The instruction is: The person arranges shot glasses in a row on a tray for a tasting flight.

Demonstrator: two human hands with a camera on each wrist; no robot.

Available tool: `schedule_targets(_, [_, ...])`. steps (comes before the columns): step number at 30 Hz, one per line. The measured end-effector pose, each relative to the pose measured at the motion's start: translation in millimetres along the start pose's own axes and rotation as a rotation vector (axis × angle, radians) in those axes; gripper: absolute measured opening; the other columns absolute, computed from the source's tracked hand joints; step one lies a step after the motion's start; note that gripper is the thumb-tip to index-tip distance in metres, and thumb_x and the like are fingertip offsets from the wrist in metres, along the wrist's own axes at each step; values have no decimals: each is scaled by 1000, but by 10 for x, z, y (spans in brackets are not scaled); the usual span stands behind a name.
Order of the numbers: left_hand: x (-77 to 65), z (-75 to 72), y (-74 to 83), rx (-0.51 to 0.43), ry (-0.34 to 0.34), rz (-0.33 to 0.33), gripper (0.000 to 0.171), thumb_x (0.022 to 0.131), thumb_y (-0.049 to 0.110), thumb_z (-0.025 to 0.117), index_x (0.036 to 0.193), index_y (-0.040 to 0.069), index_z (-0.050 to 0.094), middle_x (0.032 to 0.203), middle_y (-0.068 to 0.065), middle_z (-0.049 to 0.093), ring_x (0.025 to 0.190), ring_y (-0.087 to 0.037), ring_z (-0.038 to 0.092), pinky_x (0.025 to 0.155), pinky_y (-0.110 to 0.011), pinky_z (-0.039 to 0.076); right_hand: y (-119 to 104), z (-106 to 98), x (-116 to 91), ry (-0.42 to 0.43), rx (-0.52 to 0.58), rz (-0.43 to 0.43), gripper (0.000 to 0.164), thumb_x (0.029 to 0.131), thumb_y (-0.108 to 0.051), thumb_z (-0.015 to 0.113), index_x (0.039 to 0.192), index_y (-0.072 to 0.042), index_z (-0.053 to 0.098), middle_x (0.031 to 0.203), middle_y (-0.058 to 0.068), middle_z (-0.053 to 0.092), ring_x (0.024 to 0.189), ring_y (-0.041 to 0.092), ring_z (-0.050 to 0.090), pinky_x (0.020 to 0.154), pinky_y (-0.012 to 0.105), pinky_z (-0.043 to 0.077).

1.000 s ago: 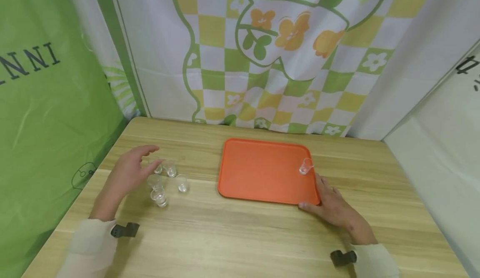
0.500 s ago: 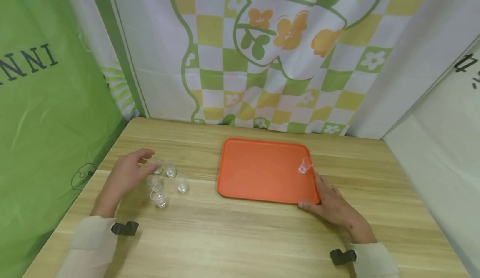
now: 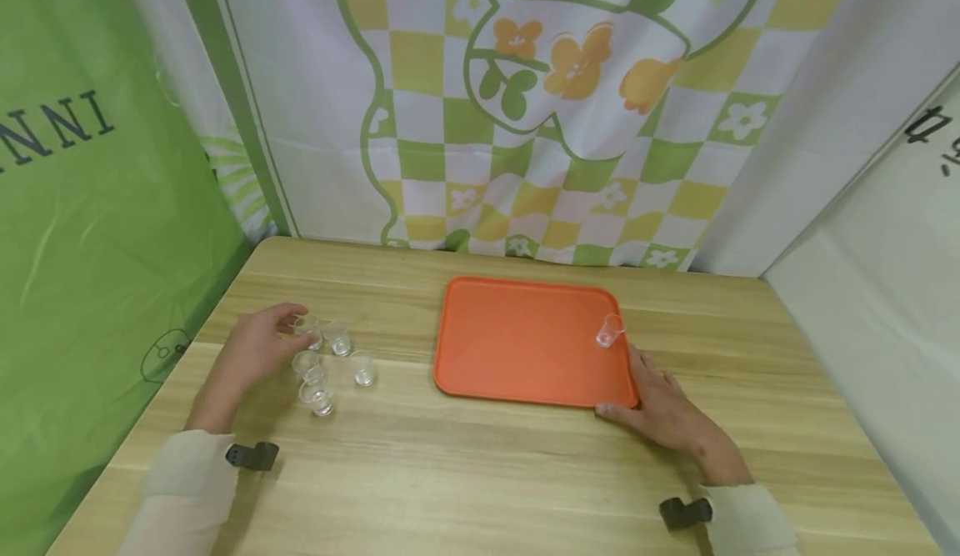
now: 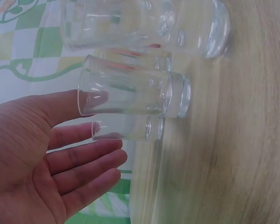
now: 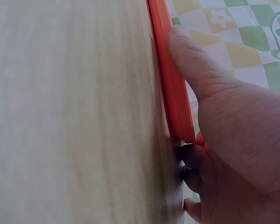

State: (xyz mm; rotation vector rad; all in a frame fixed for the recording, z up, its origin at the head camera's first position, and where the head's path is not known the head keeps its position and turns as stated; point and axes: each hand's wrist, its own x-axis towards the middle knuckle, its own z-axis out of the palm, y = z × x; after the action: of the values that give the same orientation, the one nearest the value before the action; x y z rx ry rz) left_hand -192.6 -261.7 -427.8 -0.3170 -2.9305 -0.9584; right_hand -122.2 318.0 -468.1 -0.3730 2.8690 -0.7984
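Note:
My left hand (image 3: 258, 343) reaches around the far-left small clear shot glass (image 3: 315, 341), thumb on the near side and fingers behind. Its fingers are nearly straight in the left wrist view, with the index fingertip right at a glass (image 4: 128, 128) and another glass (image 4: 135, 88) overlapping the thumb. Several shot glasses stand close by, among them one glass (image 3: 363, 370) on the right and one (image 3: 320, 401) in front. My right hand (image 3: 663, 410) holds the near right corner of the orange tray (image 3: 525, 343), its thumb (image 5: 191, 56) along the rim and fingers at the side.
One shot glass (image 3: 609, 333) stands at the tray's right edge, near the right hand. The wooden table (image 3: 465, 481) meets a patterned curtain (image 3: 540, 197) at the back. A green curtain (image 3: 112, 289) hangs along the left side.
My left hand has lowered slightly, bringing thumb and fingers closer around the far-left glass. The right hand stays on the tray corner, and the glasses and tray keep their places.

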Motion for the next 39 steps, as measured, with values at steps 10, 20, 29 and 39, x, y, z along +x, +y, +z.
schedule_targets(10, [7,31,-73,-37,-2,10,49,96,18,75,132,-11,59,112,-29,70,104,-45,68,92,-60,52,-1,10,1,2,3,1,113,94,-52,72,164,-3,-2,164,33,13,147,56,15,112,76,11])
schedule_targets(20, [8,65,-128,-53,-18,20,48,98,18,73,132,-12,58,113,-28,70,103,-44,69,92,-59,53,-33,4,-3,7,9,-6,114,94,-52,72,165,-8,-5,164,34,14,147,57,16,111,77,12])
schedule_targets(29, [19,67,-140,-41,-5,32,44,99,17,72,130,-11,60,113,-27,70,101,-44,69,90,-58,54,-16,2,-16,11,15,-3,112,94,-52,72,165,-8,-3,165,31,15,148,54,18,111,77,11])
schedule_targets(39, [20,60,-129,-23,-1,54,42,100,14,69,130,-13,59,112,-29,70,101,-46,69,89,-59,55,-48,-12,-17,8,15,-6,113,94,-51,72,165,-6,-3,164,33,15,147,55,18,110,77,12])
